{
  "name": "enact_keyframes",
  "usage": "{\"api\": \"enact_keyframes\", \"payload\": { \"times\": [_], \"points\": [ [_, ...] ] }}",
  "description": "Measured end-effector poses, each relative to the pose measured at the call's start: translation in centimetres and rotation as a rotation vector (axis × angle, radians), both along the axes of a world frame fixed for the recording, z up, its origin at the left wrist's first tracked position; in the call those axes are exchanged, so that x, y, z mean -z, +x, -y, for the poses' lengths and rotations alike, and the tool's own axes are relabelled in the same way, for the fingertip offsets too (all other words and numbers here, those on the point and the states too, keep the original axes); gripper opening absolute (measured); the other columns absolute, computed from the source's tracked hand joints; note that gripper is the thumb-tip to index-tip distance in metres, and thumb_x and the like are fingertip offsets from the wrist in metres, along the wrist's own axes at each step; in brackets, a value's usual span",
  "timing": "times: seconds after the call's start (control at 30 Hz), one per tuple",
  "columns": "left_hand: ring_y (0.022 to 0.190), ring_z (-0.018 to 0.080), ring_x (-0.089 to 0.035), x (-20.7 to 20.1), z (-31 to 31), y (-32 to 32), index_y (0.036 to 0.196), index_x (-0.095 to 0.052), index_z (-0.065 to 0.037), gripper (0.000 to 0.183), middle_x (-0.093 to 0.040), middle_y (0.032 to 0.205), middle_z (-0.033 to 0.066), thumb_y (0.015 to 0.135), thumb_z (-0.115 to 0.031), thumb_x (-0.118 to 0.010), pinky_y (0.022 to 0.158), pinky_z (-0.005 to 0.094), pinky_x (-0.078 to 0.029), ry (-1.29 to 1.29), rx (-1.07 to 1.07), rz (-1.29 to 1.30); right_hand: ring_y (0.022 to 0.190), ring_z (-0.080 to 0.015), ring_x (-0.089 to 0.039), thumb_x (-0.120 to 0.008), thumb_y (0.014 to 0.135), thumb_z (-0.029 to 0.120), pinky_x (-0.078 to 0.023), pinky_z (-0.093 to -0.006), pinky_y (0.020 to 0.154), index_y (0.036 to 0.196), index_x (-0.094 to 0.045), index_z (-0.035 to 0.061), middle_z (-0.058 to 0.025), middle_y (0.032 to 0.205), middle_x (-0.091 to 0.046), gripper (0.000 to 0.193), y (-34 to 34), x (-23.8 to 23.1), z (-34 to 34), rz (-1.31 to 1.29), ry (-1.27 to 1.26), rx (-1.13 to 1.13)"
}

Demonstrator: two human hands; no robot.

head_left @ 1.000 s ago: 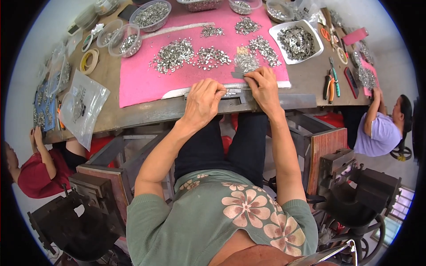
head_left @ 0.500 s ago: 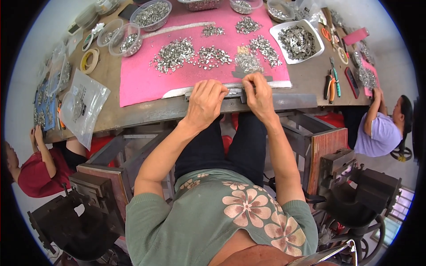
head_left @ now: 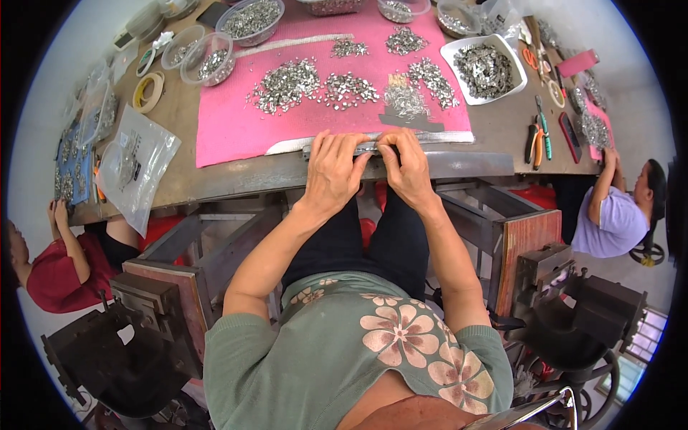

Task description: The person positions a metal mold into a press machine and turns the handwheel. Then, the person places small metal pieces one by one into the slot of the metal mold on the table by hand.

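Note:
At the table's front edge, my left hand [head_left: 332, 170] and my right hand [head_left: 407, 166] are close together, fingers bent and pinched. They meet over a narrow dark metal strip [head_left: 370, 147], beside a long steel bar [head_left: 466, 163]. What their fingertips grip is too small and too hidden to name. Just beyond my right hand lie a flat grey strip [head_left: 420, 124] and a heap of thin silvery pins [head_left: 407, 102]. Heaps of small shiny metal pieces [head_left: 292, 84] cover parts of the pink mat [head_left: 236, 136].
A white tray [head_left: 449, 68] of metal parts stands right of the mat, with pliers [head_left: 532, 143] further right. Plastic tubs [head_left: 188, 72], tape rolls [head_left: 146, 94] and a clear bag [head_left: 147, 161] lie left. Co-workers sit at left [head_left: 61, 276] and right [head_left: 613, 215].
My right hand has come down and inward to the metal strip, close to my left hand. My left hand has shifted slightly right, its fingers now lying along the strip.

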State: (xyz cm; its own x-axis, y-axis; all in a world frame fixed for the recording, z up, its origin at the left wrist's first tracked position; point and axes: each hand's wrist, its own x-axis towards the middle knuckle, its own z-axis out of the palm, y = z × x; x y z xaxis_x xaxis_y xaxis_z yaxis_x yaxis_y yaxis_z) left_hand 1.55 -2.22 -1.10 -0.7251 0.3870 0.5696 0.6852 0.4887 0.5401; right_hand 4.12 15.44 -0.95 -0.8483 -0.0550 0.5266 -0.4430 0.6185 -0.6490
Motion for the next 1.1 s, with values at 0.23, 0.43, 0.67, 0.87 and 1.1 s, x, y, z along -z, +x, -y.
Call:
{"api": "enact_keyframes", "payload": {
  "times": [0.23,0.43,0.67,0.87,1.1],
  "points": [
    [0.102,0.0326,-0.065,0.3,-0.1,-0.4,0.113,-0.062,-0.002,0.029,-0.069,0.106,0.012,0.087,-0.006,-0.073,0.102,0.0519,-0.044,0.015,0.003,0.003,0.087,-0.0329,-0.059,-0.064,0.091,0.0,-0.045,-0.0414,0.08,0.095,-0.056,0.0016,-0.0134,0.093,-0.062,0.009,-0.7,0.3,0.3,-0.041,0.115,0.019],
    [0.099,0.0338,-0.064,0.3,-0.3,-0.5,0.111,-0.063,-0.002,0.029,-0.068,0.104,0.0128,0.084,-0.005,-0.074,0.1,0.0514,-0.044,0.038,-0.012,-0.013,0.083,-0.0312,-0.057,-0.066,0.088,-0.001,-0.043,-0.0425,0.077,0.094,-0.057,0.0025,-0.0116,0.09,-0.06,0.011,-1.1,0.2,0.3,-0.125,0.193,0.013],
    [0.101,0.0347,-0.064,0.5,0.0,0.2,0.113,-0.062,-0.001,0.03,-0.068,0.106,0.0144,0.084,-0.001,-0.071,0.099,0.05,-0.044,0.091,-0.003,-0.025,0.084,-0.0275,-0.062,-0.071,0.083,0.0,-0.044,-0.0406,0.079,0.095,-0.062,0.0025,-0.0102,0.093,-0.065,0.015,-0.2,-0.7,0.3,-0.248,0.305,-0.019],
    [0.102,0.0354,-0.065,-0.4,3.3,-2.2,0.11,-0.065,-0.002,0.021,-0.069,0.108,0.0139,0.089,0.0,-0.066,0.1,0.0482,-0.047,0.182,-0.053,0.009,0.087,-0.0232,-0.064,-0.076,0.08,0.001,-0.044,-0.0388,0.083,0.093,-0.066,0.0056,-0.0055,0.095,-0.069,0.016,-0.3,-1.7,-0.3,-0.055,0.214,-0.019],
    [0.127,0.043,-0.053,1.0,11.0,-9.8,0.128,-0.06,0.004,0.035,-0.058,0.135,0.026,0.098,-0.014,-0.059,0.109,0.0509,-0.039,0.103,-0.263,-0.006,0.086,-0.0243,-0.064,-0.075,0.082,0.001,-0.044,-0.0384,0.085,0.093,-0.067,0.005,-0.0061,0.093,-0.069,0.015,-0.9,-4.0,-0.5,-0.075,0.38,-0.136]
  ]
}}
